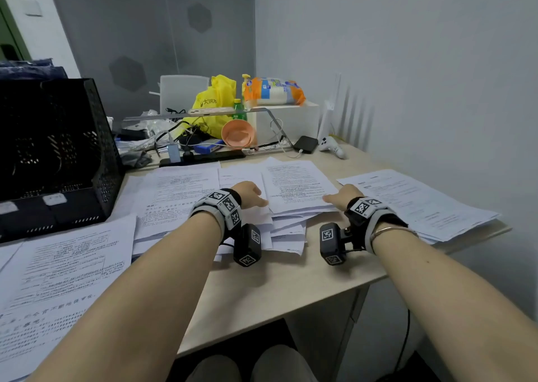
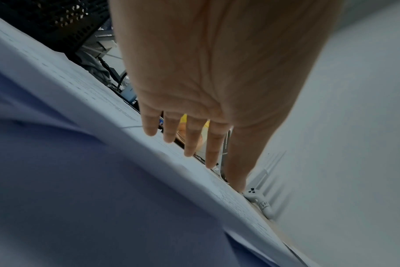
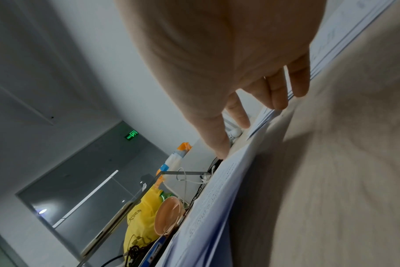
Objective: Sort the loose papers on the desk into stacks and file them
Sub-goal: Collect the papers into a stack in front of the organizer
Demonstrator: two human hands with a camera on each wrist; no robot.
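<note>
Bare desk edge nearest; left hand, right hand spread flat flanking paper stack

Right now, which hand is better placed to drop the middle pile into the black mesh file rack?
Left, probably. The left hand sits at the middle pile's left edge, on the black mesh file rack's side. The right hand would cross over.

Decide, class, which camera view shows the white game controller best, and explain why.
The head view: the white game controller lies whole and unobstructed on the desk by the wall. The left wrist view shows it small past the left hand. The right wrist view gives only a glimpse behind the right hand.
</note>
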